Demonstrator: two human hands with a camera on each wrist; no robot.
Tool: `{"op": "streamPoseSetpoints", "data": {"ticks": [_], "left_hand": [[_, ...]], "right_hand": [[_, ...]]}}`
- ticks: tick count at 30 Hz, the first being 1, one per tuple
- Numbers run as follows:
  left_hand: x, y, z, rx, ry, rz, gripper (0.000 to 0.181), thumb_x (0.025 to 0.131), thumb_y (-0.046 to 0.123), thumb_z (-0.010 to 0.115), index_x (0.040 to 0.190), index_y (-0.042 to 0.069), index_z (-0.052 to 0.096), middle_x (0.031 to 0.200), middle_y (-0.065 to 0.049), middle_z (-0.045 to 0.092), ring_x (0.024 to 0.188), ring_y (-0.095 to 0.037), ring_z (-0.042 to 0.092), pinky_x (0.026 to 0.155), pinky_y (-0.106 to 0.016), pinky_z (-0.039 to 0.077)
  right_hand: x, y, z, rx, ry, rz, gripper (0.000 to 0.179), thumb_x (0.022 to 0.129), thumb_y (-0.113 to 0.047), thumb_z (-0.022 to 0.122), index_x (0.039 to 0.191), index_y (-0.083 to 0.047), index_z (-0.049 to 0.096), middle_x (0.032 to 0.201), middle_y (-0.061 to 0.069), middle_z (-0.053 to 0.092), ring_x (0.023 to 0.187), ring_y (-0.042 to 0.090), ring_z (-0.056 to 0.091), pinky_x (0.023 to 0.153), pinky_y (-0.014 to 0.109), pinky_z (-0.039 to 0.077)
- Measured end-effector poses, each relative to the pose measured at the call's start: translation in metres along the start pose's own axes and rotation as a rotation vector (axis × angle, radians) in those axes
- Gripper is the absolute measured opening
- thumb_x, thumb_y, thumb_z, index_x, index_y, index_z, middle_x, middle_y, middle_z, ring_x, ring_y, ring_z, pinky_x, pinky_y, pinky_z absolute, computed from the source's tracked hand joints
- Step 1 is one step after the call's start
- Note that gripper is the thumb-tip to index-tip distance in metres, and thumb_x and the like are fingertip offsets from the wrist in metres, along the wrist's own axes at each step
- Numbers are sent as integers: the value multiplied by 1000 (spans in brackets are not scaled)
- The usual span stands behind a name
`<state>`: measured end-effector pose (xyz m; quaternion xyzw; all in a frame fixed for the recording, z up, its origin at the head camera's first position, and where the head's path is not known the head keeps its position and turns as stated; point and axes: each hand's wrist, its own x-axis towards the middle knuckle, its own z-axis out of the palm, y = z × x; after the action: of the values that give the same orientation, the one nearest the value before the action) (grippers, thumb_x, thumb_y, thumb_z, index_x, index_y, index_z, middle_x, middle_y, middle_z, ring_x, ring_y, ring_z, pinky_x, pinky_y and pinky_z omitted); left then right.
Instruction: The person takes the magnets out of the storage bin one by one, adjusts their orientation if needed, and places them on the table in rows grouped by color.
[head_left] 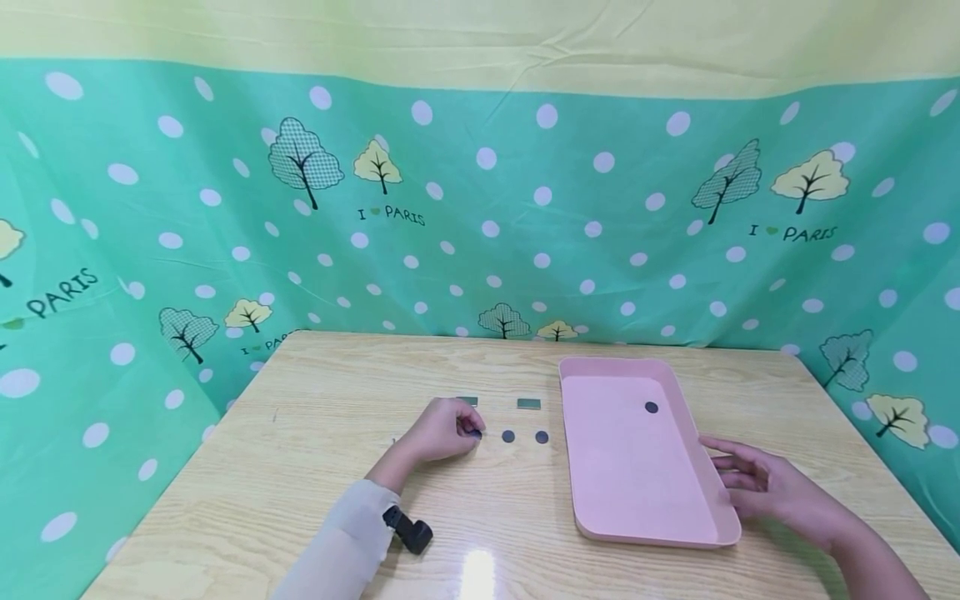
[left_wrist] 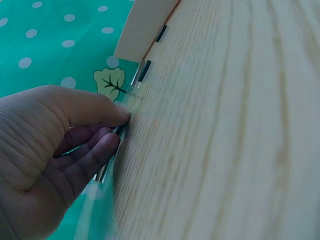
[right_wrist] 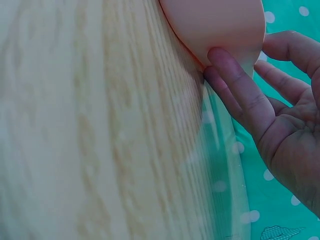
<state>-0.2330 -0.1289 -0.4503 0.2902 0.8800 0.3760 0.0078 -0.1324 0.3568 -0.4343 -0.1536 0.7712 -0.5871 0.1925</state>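
At the left of the tray, my left hand (head_left: 442, 431) pinches a small dark disc (head_left: 476, 433) at the tabletop. Its thumb and fingertips meet round the disc (left_wrist: 120, 130) in the left wrist view, covering most of it. Two similar discs lie in a row to the right, a nearer one (head_left: 508, 436) and a farther one (head_left: 542, 437). Another disc (head_left: 651, 407) lies inside the pink tray (head_left: 637, 483). My right hand (head_left: 772, 492) touches the outside of the tray's right wall with loosely extended fingers, as the right wrist view also shows.
Behind the discs lie two small dark green rectangular pieces, one (head_left: 528, 404) in plain sight and one (head_left: 468, 402) partly behind the left hand. A polka-dot curtain (head_left: 465, 200) hangs behind the wooden table (head_left: 247, 500). A black strap device (head_left: 408, 529) is on the left sleeve.
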Motion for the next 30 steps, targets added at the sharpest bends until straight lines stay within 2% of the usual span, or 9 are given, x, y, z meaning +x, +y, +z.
{"op": "streamPoseSetpoints", "data": {"ticks": [6, 9, 14, 17, 21, 26, 30], "left_hand": [[0, 1, 0, 1, -11, -15, 15, 74, -4, 74, 84, 7, 72, 79, 2, 64, 72, -7, 59, 65, -21, 53], [0, 1, -1, -5, -9, -26, 14, 74, -3, 75, 85, 6, 72, 80, 1, 65, 73, -9, 60, 66, -22, 53], [0, 5, -4, -10, -3, -56, 14, 76, -1, 76, 86, 8, 72, 81, 3, 65, 76, -11, 60, 66, -23, 53], [1, 9, -6, -13, 3, -66, 14, 76, 0, 77, 88, 8, 73, 83, 3, 65, 77, -12, 60, 66, -23, 53], [3, 13, -8, -14, 6, -68, 15, 77, 0, 77, 90, 7, 73, 85, 1, 66, 80, -14, 61, 66, -23, 53], [5, 18, -9, -23, 1, -71, 15, 78, 0, 74, 92, 7, 73, 87, 0, 68, 79, -13, 62, 64, -24, 53], [6, 23, -10, -28, -4, -40, 15, 78, -1, 73, 92, 6, 73, 86, 2, 68, 79, -13, 62, 64, -24, 53]], "right_hand": [[0, 1, -1, -1, -14, -24, 59, 97, -1, 54, 151, -4, 30, 132, 4, 55, 112, 8, 59, 82, 40, 56], [0, 1, -1, -5, -2, 3, 59, 97, -2, 55, 151, -4, 30, 132, 5, 56, 112, 7, 59, 82, 39, 56], [1, -1, -1, -18, 4, 21, 60, 97, -4, 56, 151, -5, 30, 136, 15, 53, 111, 5, 59, 83, 38, 56], [1, -2, -1, -30, -7, 4, 60, 97, -4, 56, 151, -2, 28, 137, 20, 51, 112, 5, 59, 82, 39, 56], [1, -3, 0, -37, 7, 33, 62, 97, -5, 57, 150, 0, 26, 134, 11, 55, 111, 5, 59, 83, 39, 56], [1, -4, 2, -29, 7, 17, 62, 97, -3, 55, 151, 0, 25, 132, 7, 56, 111, 8, 60, 82, 40, 56], [0, -4, 2, -15, 0, -15, 61, 97, -1, 54, 151, -2, 27, 131, 4, 57, 112, 8, 60, 82, 40, 56]]}}
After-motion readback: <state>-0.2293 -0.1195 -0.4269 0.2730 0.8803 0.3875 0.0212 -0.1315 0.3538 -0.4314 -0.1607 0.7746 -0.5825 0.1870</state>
